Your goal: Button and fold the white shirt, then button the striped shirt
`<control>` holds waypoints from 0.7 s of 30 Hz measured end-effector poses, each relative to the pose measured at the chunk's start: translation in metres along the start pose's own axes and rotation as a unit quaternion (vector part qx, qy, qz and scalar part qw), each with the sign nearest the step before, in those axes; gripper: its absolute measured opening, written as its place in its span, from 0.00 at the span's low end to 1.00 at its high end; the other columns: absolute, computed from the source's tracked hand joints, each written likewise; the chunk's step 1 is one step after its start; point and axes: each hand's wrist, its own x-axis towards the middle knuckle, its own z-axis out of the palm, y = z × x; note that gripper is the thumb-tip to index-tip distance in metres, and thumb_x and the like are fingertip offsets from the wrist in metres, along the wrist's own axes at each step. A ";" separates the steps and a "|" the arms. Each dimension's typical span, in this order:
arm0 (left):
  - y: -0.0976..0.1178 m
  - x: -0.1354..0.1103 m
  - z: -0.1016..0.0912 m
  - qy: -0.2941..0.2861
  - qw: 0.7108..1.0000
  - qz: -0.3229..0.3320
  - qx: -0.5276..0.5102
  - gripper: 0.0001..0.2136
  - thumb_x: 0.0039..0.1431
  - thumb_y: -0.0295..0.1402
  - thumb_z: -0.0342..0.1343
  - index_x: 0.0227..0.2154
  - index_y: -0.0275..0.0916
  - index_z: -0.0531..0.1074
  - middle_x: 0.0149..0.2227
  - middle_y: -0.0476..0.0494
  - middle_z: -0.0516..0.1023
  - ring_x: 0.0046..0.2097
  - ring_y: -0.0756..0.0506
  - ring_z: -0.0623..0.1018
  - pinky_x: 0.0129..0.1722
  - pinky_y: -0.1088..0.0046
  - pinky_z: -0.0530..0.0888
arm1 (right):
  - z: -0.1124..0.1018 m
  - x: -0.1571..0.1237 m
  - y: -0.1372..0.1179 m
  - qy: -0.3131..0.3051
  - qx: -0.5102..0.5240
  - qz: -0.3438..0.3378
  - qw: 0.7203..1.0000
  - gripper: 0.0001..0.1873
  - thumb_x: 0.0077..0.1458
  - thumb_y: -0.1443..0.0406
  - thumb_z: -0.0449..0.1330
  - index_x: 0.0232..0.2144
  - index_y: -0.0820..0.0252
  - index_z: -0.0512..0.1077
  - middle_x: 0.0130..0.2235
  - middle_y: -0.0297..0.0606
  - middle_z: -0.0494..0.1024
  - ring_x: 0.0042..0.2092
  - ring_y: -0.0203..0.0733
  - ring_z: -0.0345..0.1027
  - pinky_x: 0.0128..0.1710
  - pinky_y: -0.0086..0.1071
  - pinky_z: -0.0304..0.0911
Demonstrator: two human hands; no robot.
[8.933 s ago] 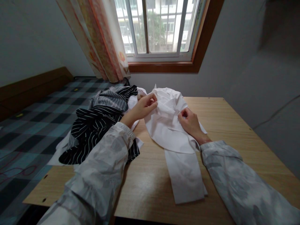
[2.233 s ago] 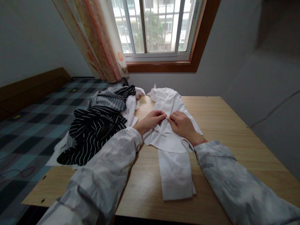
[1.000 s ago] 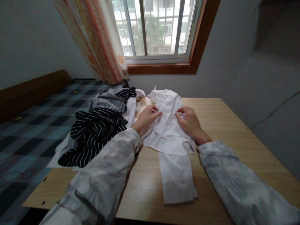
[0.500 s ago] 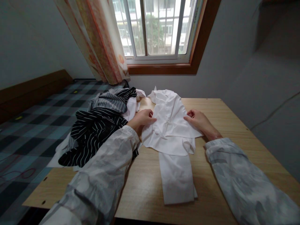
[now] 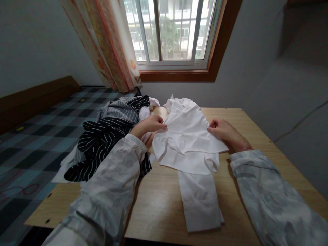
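A white shirt (image 5: 184, 136) lies on the wooden table (image 5: 153, 205), its collar end toward the window and one sleeve (image 5: 201, 201) stretched toward me. My left hand (image 5: 151, 124) pinches the shirt's left edge between thumb and fingers. On the opposite edge, my right hand (image 5: 221, 131) pinches the fabric in the same way. Between both hands the cloth is drawn fairly flat, with soft wrinkles and a rumpled lower hem.
Left of the shirt, a heap of clothes holds a black striped garment (image 5: 107, 143) and some white pieces. Beyond it is a bed with a checked sheet (image 5: 25, 143). A patterned curtain (image 5: 110, 44) hangs beside the window (image 5: 176, 34); a wall stands right of the table.
My hands have moved farther apart, spreading the shirt wider between them. The shirt's lower part and the sleeve have shifted right and toward me.
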 end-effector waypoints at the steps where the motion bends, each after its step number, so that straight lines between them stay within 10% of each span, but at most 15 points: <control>1: 0.000 0.000 -0.001 -0.002 1.000 0.005 0.003 0.12 0.51 0.38 0.66 0.20 0.41 0.70 0.23 0.50 0.69 0.28 0.48 0.67 0.30 0.66 0.58 | -0.001 -0.001 0.000 -0.004 0.010 0.003 1.000 0.02 0.51 0.65 0.65 0.31 0.56 0.75 0.31 0.36 0.82 0.32 0.42 0.71 0.30 0.33 0.56; 21: 0.011 -0.013 0.000 -0.107 0.993 0.038 -0.018 0.07 0.47 0.32 0.64 0.23 0.43 0.70 0.23 0.49 0.75 0.28 0.46 0.74 0.31 0.68 0.66 | -0.011 -0.023 -0.034 -0.027 0.181 0.019 0.983 0.08 0.55 0.58 0.67 0.33 0.55 0.78 0.31 0.39 0.83 0.31 0.44 0.72 0.27 0.34 0.59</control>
